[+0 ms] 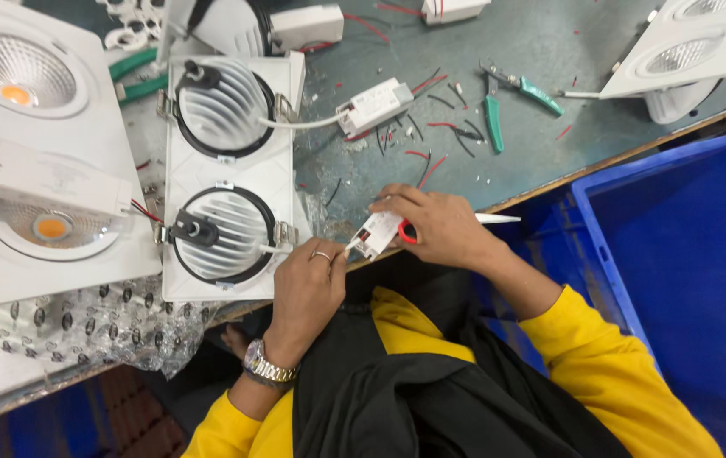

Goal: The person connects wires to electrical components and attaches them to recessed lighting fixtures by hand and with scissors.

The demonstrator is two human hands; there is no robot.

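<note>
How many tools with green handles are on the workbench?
2: green-handled pliers at the upper left, partly hidden by the white light housing; a green-handled cutter at the upper right. Others may be hidden.

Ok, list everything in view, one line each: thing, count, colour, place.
Twin downlight fitting, backs up: one, white with black rings, centre-left of bench.
Twin downlight fitting, lenses up: one, white, far left.
Twin downlight fitting: one, white, top right.
Driver box on bench: one, white, upper centre.
Driver box on the left fitting: one, white.
Pliers: two, green-handled, upper right of centre.
Wire offcuts: many, red and black, scattered on the bench.
Bubble wrap: one sheet, clear, lower left.
Crate: one, blue, right.
Bench: one, grey-green.
Left hand: ring and wristwatch, pinching a white wire.
Right hand: holding a small white driver box and a red-handled tool.
</note>
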